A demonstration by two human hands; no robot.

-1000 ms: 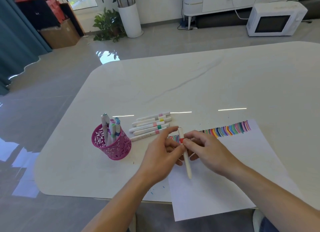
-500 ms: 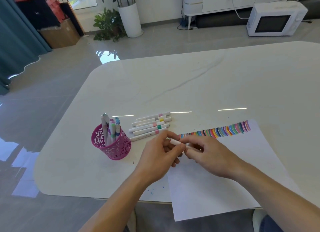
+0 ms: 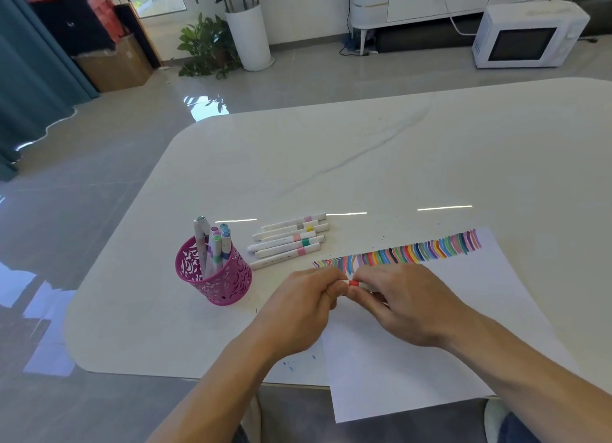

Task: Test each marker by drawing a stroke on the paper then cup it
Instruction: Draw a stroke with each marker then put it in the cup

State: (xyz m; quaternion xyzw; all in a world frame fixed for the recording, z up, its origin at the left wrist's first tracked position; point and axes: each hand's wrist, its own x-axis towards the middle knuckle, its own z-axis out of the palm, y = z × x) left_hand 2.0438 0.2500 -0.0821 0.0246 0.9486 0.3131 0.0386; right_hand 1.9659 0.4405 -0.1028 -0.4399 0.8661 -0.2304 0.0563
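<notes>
My left hand [image 3: 303, 305] and my right hand [image 3: 402, 302] meet over the paper's top left corner, both pinching one white marker with a red band [image 3: 353, 283]. Most of the marker is hidden inside my fingers. The white paper [image 3: 430, 360] carries a row of several coloured strokes [image 3: 414, 252] along its far edge. A pink lattice cup [image 3: 215, 277] with several markers standing in it is left of my hands. Several white markers [image 3: 288, 239] lie in a row on the table behind my hands.
The white marble table [image 3: 364, 161] has a rounded near-left corner; the paper overhangs its near edge. Small ink specks mark the table by the paper. On the floor beyond stand a microwave [image 3: 526, 35], a potted plant [image 3: 246, 28] and a cardboard box.
The marker stood nearly upright between my hands a second ago. It now lies level, almost hidden in both hands, which have closed together around its red band.
</notes>
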